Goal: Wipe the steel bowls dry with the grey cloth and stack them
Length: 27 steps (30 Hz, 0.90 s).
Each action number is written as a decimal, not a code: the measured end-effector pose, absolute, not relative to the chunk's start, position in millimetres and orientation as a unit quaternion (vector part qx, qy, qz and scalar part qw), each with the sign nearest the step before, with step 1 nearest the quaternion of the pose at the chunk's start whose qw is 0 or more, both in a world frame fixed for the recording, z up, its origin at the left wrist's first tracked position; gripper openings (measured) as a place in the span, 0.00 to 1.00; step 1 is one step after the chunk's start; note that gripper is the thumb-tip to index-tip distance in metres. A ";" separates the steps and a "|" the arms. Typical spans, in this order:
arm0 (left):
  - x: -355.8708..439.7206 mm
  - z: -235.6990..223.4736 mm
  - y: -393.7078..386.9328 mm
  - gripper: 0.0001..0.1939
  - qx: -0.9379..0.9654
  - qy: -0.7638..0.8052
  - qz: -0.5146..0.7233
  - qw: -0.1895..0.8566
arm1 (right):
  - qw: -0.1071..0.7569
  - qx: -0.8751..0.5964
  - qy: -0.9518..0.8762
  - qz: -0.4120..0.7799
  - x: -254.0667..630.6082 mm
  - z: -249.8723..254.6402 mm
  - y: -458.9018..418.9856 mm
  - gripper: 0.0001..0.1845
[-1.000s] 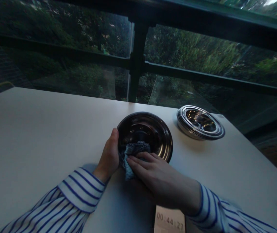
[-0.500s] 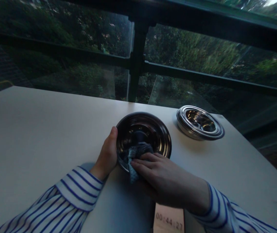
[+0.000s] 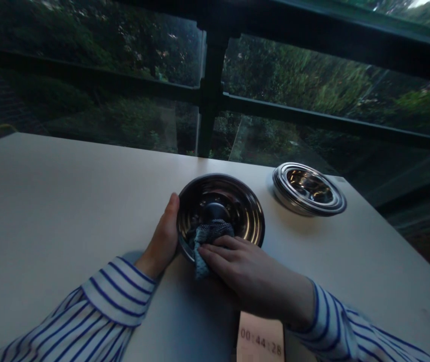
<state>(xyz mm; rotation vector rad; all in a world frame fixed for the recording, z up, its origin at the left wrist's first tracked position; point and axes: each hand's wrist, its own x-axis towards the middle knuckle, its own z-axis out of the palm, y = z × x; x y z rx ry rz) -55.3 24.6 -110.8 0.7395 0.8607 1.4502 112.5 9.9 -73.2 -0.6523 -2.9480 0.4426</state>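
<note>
Bowl (image 3: 218,206) could tip or slip — left hand (image 3: 163,239) clamps its nine-o'clock side — if right hand (image 3: 250,266), pinching the cloth (image 3: 215,231), presses hard near six o'clock.

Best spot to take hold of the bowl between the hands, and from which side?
Likely the left rim and outer wall of the bowl, from the left, where the left hand holds it. The raised side gives an edge to clasp, while the right hand holds the cloth at the near side.
</note>
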 end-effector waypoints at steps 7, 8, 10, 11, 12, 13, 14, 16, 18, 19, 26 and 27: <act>-45.9 -112.2 17.4 0.23 0.302 0.359 0.674 0.571 | 0.098 -0.235 -0.960 0.120 103.4 -84.1 9.3 0.25; -44.5 -116.0 16.9 0.22 0.309 0.360 0.673 0.568 | 0.108 -0.235 -0.958 0.127 102.3 -85.5 9.1 0.25; -42.0 -122.5 16.7 0.23 0.312 0.362 0.669 0.570 | 0.123 -0.233 -0.956 0.132 100.6 -87.6 8.8 0.27; -41.2 -124.6 17.1 0.24 0.310 0.363 0.669 0.570 | 0.126 -0.231 -0.956 0.128 100.2 -88.1 8.6 0.27; -40.8 -125.7 17.6 0.26 0.307 0.366 0.671 0.567 | 0.124 -0.229 -0.958 0.122 100.2 -88.0 8.4 0.27; -40.8 -126.1 18.1 0.27 0.304 0.371 0.674 0.562 | 0.118 -0.229 -0.960 0.114 100.7 -87.3 8.1 0.27; -41.1 -125.8 18.6 0.28 0.301 0.376 0.677 0.556 | 0.108 -0.228 -0.962 0.106 101.8 -85.8 7.7 0.26; -42.6 -124.3 19.3 0.30 0.299 0.385 0.676 0.553 | 0.077 -0.231 -0.966 0.090 105.7 -80.9 6.5 0.25; -44.0 -122.9 19.4 0.32 0.299 0.386 0.666 0.564 | 0.041 -0.245 -0.966 0.077 111.1 -75.0 5.0 0.23; -44.6 -122.4 19.3 0.32 0.299 0.385 0.660 0.572 | 0.025 -0.254 -0.964 0.072 113.6 -72.4 4.4 0.22; -45.2 -119.4 19.0 0.33 0.278 0.408 0.655 0.572 | 0.031 -0.235 -0.967 0.089 112.6 -71.8 5.3 0.23; -45.2 -118.7 18.8 0.33 0.277 0.411 0.657 0.568 | 0.039 -0.228 -0.968 0.096 111.8 -72.1 6.2 0.24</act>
